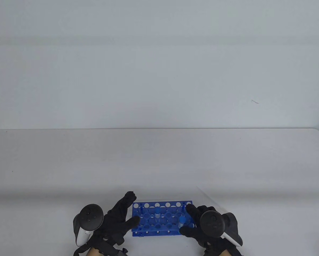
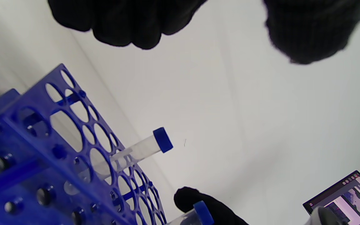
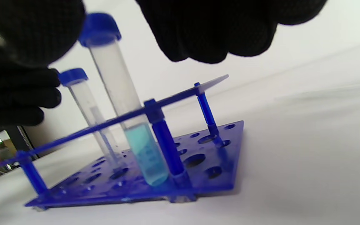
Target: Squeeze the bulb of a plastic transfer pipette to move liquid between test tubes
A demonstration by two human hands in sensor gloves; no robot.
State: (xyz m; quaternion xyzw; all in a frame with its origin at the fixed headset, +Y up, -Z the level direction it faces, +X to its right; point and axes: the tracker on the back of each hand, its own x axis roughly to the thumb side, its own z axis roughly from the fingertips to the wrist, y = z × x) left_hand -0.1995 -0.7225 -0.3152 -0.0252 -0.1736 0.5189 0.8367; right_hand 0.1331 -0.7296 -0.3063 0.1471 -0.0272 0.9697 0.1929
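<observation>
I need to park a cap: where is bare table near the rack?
Bare table lies beyond the rack, and wide to either side. Crowded: both rack ends, with the left hand and right hand close.

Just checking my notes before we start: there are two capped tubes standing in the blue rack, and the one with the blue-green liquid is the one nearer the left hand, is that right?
Not quite. Two capped tubes do stand in the blue rack, but the tube with blue-green liquid is the one nearer the right hand, as the right wrist view shows. The tube nearer the left hand is the other tube, which looks clear.
</observation>
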